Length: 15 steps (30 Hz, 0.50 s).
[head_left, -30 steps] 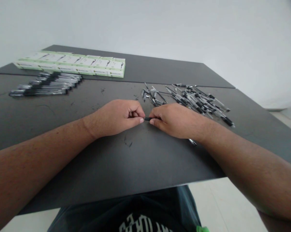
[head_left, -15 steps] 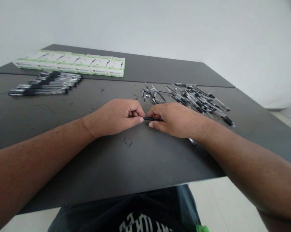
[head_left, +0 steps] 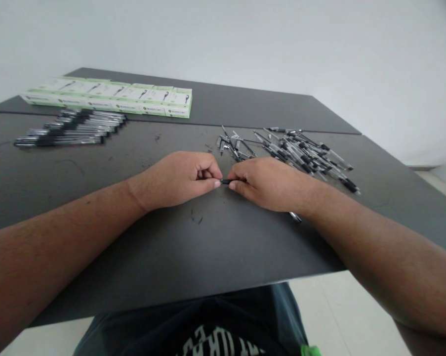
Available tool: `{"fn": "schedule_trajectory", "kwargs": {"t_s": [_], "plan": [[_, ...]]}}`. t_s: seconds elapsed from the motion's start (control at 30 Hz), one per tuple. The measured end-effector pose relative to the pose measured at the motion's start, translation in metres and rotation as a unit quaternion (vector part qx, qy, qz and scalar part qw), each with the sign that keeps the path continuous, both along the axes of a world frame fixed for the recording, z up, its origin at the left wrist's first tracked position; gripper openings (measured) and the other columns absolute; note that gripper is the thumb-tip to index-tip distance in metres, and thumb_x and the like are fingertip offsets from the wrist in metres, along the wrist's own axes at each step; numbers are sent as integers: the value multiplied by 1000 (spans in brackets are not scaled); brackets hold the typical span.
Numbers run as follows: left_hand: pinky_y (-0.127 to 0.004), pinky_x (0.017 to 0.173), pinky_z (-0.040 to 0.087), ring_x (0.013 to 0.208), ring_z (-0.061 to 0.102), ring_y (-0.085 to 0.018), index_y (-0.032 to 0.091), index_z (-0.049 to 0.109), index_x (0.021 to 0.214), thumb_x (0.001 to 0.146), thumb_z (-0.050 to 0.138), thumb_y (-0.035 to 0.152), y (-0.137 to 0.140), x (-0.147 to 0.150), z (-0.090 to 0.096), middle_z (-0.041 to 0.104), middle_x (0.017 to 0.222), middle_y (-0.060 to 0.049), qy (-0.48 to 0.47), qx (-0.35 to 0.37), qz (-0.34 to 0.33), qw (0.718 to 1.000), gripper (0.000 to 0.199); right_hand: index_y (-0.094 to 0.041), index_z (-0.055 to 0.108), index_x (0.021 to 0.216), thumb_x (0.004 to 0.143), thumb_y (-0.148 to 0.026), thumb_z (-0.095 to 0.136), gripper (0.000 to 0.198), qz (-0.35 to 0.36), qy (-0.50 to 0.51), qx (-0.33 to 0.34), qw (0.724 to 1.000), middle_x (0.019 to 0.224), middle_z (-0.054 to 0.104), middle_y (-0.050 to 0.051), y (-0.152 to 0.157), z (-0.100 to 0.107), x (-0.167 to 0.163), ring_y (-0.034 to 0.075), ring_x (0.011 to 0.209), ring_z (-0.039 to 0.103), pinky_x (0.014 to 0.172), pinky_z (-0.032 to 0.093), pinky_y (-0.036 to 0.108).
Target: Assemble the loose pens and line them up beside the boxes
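Between my fingertips, above the near part of the grey table (head_left: 193,257), is a pen (head_left: 225,181) with a black grip. My left hand (head_left: 185,179) pinches its left end between thumb and forefinger. My right hand (head_left: 270,183) is closed around the pen from the other side, and its tip end pokes out under the right palm, or that is another pen (head_left: 295,217); I cannot tell which. Only a short dark stretch shows between the two hands. Just beyond my right hand lie loose caps and thin refills (head_left: 237,146).
A loose heap of pens (head_left: 304,155) spreads at the right. At the left lies a neat row of pens (head_left: 74,128), in front of a line of white and green boxes (head_left: 134,101). A seam crosses the table behind them, and a pale wall (head_left: 245,44) stands beyond.
My right thumb and fingers have closed in toward the left hand along the pen, so less of its black part shows. My left hand has barely moved.
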<state>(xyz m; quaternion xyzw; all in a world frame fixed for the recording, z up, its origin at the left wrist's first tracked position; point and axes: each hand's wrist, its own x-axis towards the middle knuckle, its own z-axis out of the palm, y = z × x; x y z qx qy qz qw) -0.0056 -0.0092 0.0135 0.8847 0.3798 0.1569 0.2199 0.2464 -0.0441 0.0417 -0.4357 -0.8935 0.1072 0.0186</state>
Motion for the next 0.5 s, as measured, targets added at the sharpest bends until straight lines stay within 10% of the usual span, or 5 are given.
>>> {"fn": "schedule_trajectory", "kwargs": {"t_s": [0.5], "plan": [[-41,95,65,95,81,-25,22,75,123,97,67,43,10,-7,-16,85,105,-7,-107,56,95,988,34,-21,84,119,110,-35,61,29,-149,136,124,971,98,85,8,11,-1,11,26,87,71,83,48,36]]}}
